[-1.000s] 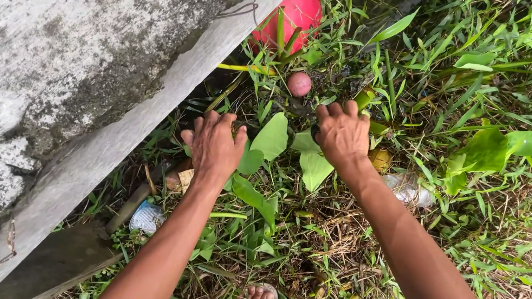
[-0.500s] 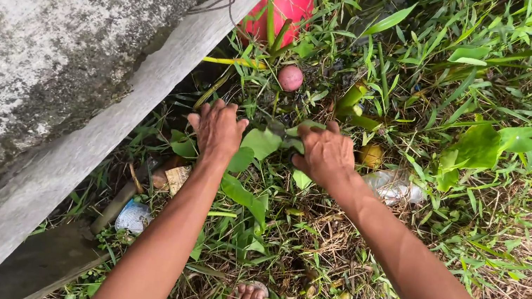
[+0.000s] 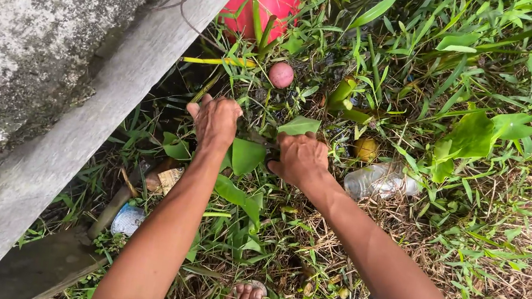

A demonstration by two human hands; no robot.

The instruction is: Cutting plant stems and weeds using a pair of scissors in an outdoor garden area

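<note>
Hands down in weeds: my left hand and right hand both grip leafy stems beside the wall.

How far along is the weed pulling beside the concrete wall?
Early on. Nothing looks cleared: no pile of pulled plants shows. In hand: the left hand and right hand are down among the broad green leaves; what they grip is hidden. Left: tall grass, a clear plastic bottle and a pink ball remain.

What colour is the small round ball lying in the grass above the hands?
The small round ball is pink, clearest in the head view.
</note>
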